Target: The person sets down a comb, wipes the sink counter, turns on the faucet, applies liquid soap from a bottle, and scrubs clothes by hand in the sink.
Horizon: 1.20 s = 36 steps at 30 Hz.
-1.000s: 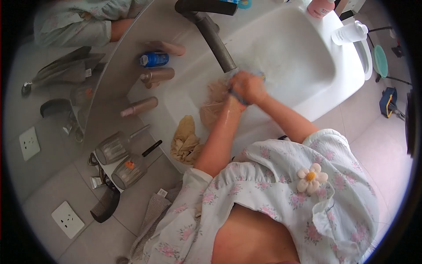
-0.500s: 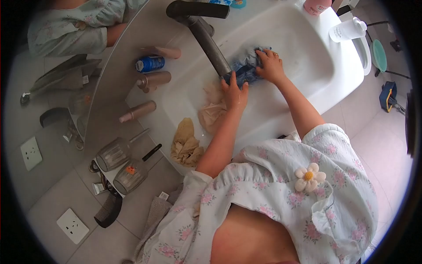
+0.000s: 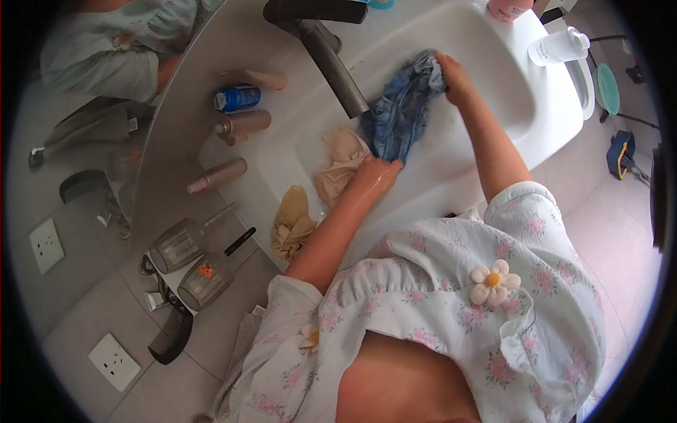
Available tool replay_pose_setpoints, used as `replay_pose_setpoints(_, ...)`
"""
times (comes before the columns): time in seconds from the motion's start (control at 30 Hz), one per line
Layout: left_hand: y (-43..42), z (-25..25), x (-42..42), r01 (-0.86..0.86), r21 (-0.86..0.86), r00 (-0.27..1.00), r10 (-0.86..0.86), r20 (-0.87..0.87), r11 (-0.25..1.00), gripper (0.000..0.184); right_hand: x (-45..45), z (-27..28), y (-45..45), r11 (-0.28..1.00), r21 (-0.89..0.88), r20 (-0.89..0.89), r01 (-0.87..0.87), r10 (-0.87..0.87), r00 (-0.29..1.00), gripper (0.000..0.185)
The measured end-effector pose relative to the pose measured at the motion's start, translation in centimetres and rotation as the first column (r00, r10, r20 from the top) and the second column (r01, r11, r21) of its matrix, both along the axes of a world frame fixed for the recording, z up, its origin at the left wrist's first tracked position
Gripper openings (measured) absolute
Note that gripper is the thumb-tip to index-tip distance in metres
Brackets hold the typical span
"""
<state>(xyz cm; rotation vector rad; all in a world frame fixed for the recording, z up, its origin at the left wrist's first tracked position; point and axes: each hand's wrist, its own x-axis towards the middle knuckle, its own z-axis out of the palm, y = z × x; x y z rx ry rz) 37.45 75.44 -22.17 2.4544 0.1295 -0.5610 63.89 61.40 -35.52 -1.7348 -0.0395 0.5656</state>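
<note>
A wet blue garment (image 3: 405,106), patchy in shade and perhaps denim, is stretched out in the white sink (image 3: 511,92) beneath the dark tap (image 3: 331,67). My left hand (image 3: 381,175) is closed on its near end. At the far end, my right hand (image 3: 453,79) grips a paler, bunched part, its fingertips partly hidden by the fabric. Close by my left hand, a light beige cloth (image 3: 342,151) lies crumpled in the sink. A yellowish-tan cloth (image 3: 290,218) rests on the rim beside my left forearm.
Along the left ledge are a blue can (image 3: 238,98) and pinkish bottles (image 3: 247,125). Two glass cups (image 3: 204,282) and a black comb (image 3: 171,337) sit on a shelf. A white bottle (image 3: 557,48) and a pink bottle (image 3: 509,8) stand on the right rim.
Both hands were on the bunched garment under the tap. My left hand has come nearer to me and my right hand has moved farther away, so the garment is now spread longer.
</note>
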Motion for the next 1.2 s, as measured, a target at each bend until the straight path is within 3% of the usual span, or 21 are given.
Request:
replay_pose_setpoints(0.07,1.1,0.0,-1.8,0.221,0.019,0.972,-0.219,-0.080,0.975,0.035,1.4,4.6,-1.4,0.981,-0.182,-0.092,0.069,-0.087,0.992,0.044)
replay_pose_setpoints(0.17,0.9,0.7,-1.4,-0.206,-0.161,0.973,0.220,0.075,0.965,0.045,1.1,7.4,-2.7,0.928,-0.355,0.331,0.113,0.011,0.944,0.045)
replay_pose_setpoints(0.2,0.9,-0.1,-0.7,-0.394,-0.318,0.916,0.397,-0.059,0.863,0.051,-0.3,7.9,-2.4,0.894,-0.438,0.431,0.090,0.121,0.894,0.045)
replay_pose_setpoints(0.27,0.5,-1.9,1.4,-0.712,-0.504,0.692,0.610,-0.386,0.488,0.063,-4.4,8.0,-0.7,0.799,-0.596,0.577,0.084,0.353,0.737,0.047)
replay_pose_setpoints(0.33,-0.4,-0.1,3.1,-0.826,-0.563,0.427,0.612,-0.666,-0.037,0.069,-8.6,3.0,1.6,0.890,-0.456,0.537,-0.012,0.286,0.794,0.044)
replay_pose_setpoints(0.37,-0.6,0.5,3.7,-0.807,-0.509,0.300,0.534,-0.791,-0.301,0.073,-10.4,5.2,2.7,0.881,-0.445,0.334,-0.159,0.328,0.884,0.039)
replay_pose_setpoints(0.4,-0.4,0.0,4.1,-0.753,-0.539,0.346,0.470,-0.812,-0.376,0.075,-12.3,8.8,3.9,0.868,-0.396,0.116,-0.298,0.370,0.922,0.035)
replay_pose_setpoints(0.47,1.2,-3.3,4.4,-0.639,-0.555,0.431,0.349,-0.832,-0.533,0.080,-15.3,13.6,5.5,0.860,-0.329,0.212,-0.391,0.471,0.856,0.027)
replay_pose_setpoints(0.5,2.8,-7.7,3.2,-0.652,-0.454,0.361,0.279,-0.890,-0.607,0.073,-16.7,16.3,5.5,0.807,-0.333,0.235,-0.488,0.573,0.785,0.026)
replay_pose_setpoints(0.6,1.1,4.9,4.8,-0.588,-0.721,0.385,0.657,-0.648,-0.367,0.066,-18.7,20.5,5.9,0.666,-0.383,0.366,-0.640,0.746,0.557,0.025)
replay_pose_setpoints(0.67,2.3,-1.2,3.9,-0.537,-0.776,0.579,0.525,-0.624,-0.331,0.049,-19.3,20.0,6.3,0.658,-0.454,0.494,-0.601,0.747,0.444,0.026)
replay_pose_setpoints(0.73,0.5,-3.2,4.0,-0.587,-0.795,0.522,0.680,-0.516,-0.153,0.042,-16.8,16.0,7.0,0.719,-0.489,0.414,-0.494,0.689,0.595,0.026)
replay_pose_setpoints(0.8,0.4,-3.2,4.1,-0.582,-0.799,0.484,0.723,-0.492,-0.154,0.041,-12.2,14.1,7.2,0.792,-0.468,0.359,-0.392,0.576,0.735,0.027)
replay_pose_setpoints(0.83,0.5,-2.7,4.3,-0.547,-0.800,0.478,0.693,-0.540,-0.246,0.044,-9.9,14.8,6.7,0.668,-0.574,0.297,-0.473,0.709,0.640,0.027)
replay_pose_setpoints(0.87,0.4,-2.5,4.5,-0.507,-0.792,0.476,0.655,-0.587,-0.341,0.048,-8.3,13.6,5.9,0.710,-0.605,0.405,-0.361,0.664,0.628,0.030)
replay_pose_setpoints(0.93,1.1,-2.4,2.5,-0.611,-0.689,0.409,0.590,-0.696,-0.389,0.060,-6.6,11.2,3.8,0.766,-0.628,0.594,-0.136,0.585,0.551,0.037)
replay_pose_setpoints(1.03,3.3,-2.1,1.2,-0.687,-0.582,0.344,0.511,-0.788,-0.434,0.074,-9.2,9.7,3.3,0.780,-0.620,0.526,0.083,0.334,0.782,0.056)
replay_pose_setpoints(1.07,3.4,-1.9,1.4,-0.675,-0.578,0.351,0.489,-0.799,-0.459,0.075,-11.1,9.5,4.3,0.708,-0.707,0.389,-0.001,0.390,0.835,0.064)
replay_pose_setpoints(1.1,3.3,-1.7,1.5,-0.663,-0.570,0.356,0.466,-0.810,-0.486,0.076,-12.5,9.8,5.7,0.732,-0.650,0.162,-0.205,0.396,0.904,0.059)
replay_pose_setpoints(1.13,3.1,-1.4,1.6,-0.649,-0.562,0.362,0.442,-0.821,-0.513,0.077,-15.0,5.7,6.2,0.906,-0.351,0.332,-0.237,0.357,0.873,0.055)
replay_pose_setpoints(1.2,3.2,-0.7,2.7,-0.612,-0.556,0.386,0.401,-0.831,-0.563,0.079,-17.8,8.1,8.9,0.869,-0.207,0.238,-0.449,0.490,0.838,0.048)
